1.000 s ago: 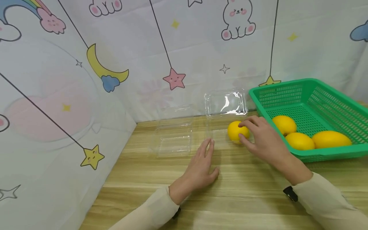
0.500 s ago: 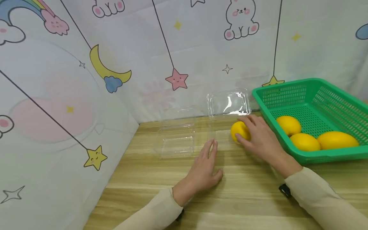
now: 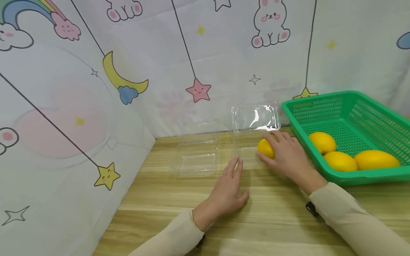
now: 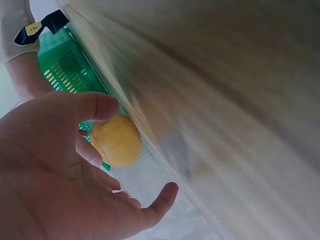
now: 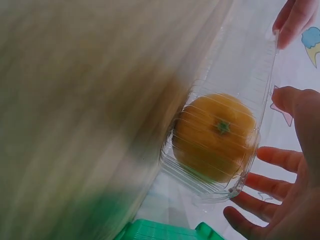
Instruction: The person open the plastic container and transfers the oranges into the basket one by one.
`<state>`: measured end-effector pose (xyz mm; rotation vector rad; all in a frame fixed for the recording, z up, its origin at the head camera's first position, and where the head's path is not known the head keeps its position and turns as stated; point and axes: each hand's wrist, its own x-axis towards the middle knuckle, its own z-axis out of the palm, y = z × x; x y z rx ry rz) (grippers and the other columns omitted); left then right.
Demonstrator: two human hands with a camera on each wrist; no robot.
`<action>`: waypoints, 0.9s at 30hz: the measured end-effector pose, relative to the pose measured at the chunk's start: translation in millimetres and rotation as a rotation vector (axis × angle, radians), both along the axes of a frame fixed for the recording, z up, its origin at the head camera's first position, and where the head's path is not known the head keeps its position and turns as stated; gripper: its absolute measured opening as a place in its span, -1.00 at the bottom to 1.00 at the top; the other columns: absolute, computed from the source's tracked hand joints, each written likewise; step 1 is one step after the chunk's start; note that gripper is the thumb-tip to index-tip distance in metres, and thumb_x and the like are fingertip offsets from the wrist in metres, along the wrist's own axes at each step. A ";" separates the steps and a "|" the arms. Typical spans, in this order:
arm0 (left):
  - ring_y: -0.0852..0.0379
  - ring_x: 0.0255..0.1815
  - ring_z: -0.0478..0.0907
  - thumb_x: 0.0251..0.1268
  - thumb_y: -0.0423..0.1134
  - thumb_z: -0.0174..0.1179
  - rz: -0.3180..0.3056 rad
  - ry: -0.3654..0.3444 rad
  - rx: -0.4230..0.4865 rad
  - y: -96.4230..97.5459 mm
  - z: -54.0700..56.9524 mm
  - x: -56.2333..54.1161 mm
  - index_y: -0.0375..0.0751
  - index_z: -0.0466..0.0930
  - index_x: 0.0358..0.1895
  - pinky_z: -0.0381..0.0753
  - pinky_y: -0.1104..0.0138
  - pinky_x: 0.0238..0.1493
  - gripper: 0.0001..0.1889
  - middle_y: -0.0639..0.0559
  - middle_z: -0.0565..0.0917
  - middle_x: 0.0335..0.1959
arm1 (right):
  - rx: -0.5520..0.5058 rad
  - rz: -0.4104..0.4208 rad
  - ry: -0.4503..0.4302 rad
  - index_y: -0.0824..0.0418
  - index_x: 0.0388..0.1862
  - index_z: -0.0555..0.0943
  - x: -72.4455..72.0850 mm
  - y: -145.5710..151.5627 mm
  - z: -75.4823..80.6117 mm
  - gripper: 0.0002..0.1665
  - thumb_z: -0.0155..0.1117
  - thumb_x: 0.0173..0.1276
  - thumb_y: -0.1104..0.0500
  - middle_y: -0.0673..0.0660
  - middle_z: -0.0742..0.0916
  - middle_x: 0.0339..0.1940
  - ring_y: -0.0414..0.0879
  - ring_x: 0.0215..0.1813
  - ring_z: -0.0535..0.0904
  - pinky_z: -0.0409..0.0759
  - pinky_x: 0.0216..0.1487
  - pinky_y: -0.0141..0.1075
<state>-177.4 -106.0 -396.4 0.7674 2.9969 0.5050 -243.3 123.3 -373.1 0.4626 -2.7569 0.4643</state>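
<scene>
A yellow lemon (image 3: 265, 148) sits inside a clear plastic clamshell box (image 5: 235, 55), whose raised lid (image 3: 256, 119) leans toward the back cloth. My right hand (image 3: 289, 154) is over the lemon's right side in the head view. In the right wrist view its thumb and fingers are spread beside the box wall, apart from the fruit. My left hand (image 3: 225, 193) lies on the table with fairly straight fingers, its fingertips at the box's left front edge. In the left wrist view the left palm (image 4: 55, 170) holds nothing.
At the right stands a green plastic basket (image 3: 368, 175) with several lemons (image 3: 339, 161) near its front. Another open clear box (image 3: 198, 163) stands left of the filled one. A white printed cloth (image 3: 153, 46) rises behind and at the left of the wooden table (image 3: 160, 213).
My right hand has shifted left and forward over the lemon, covering more of it. The left hand has stayed at the box edge. The head view has shifted slightly.
</scene>
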 end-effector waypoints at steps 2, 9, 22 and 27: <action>-0.12 0.75 0.00 0.46 -0.14 0.27 0.001 0.003 -0.001 0.3 -0.4 0.3 -0.32 -0.12 0.73 0.40 -0.20 0.50 -0.04 -0.19 -0.06 0.76 | 0.009 -0.019 -0.023 0.23 0.50 0.47 -1.2 -1.3 -0.3 -0.20 0.28 0.51 -0.26 0.38 0.50 0.48 0.40 0.47 0.37 0.35 0.40 0.34; -0.13 0.75 -0.01 0.47 -0.14 0.26 -0.003 0.001 -0.003 0.8 -1.1 -0.3 -0.32 -0.13 0.74 0.40 -0.20 0.50 -0.03 -0.19 -0.09 0.77 | 0.031 -0.062 -0.068 0.21 0.61 0.35 -6.1 -3.6 -1.9 -0.07 0.17 0.54 -0.36 0.42 0.46 0.51 0.41 0.50 0.33 0.28 0.43 0.37; -0.14 0.75 -0.02 0.48 -0.14 0.26 -0.007 -0.007 0.009 1.6 0.4 -1.2 -0.31 -0.15 0.74 0.38 -0.23 0.49 -0.03 -0.18 -0.10 0.77 | 0.106 -0.095 -0.145 0.24 0.61 0.36 -8.9 -3.9 -5.6 -0.14 0.00 0.62 -0.32 0.52 0.45 0.52 0.46 0.61 0.17 0.06 0.57 0.36; -0.15 0.75 -0.03 0.48 -0.14 0.25 -0.007 -0.012 0.015 0.3 -0.7 -1.0 -0.31 -0.16 0.74 0.38 -0.23 0.49 -0.03 -0.19 -0.10 0.76 | 0.112 -0.086 -0.163 0.13 0.64 0.36 -7.6 -4.2 -6.2 -0.23 -0.01 0.62 -0.23 0.53 0.51 0.47 0.46 0.65 0.11 0.00 0.59 0.37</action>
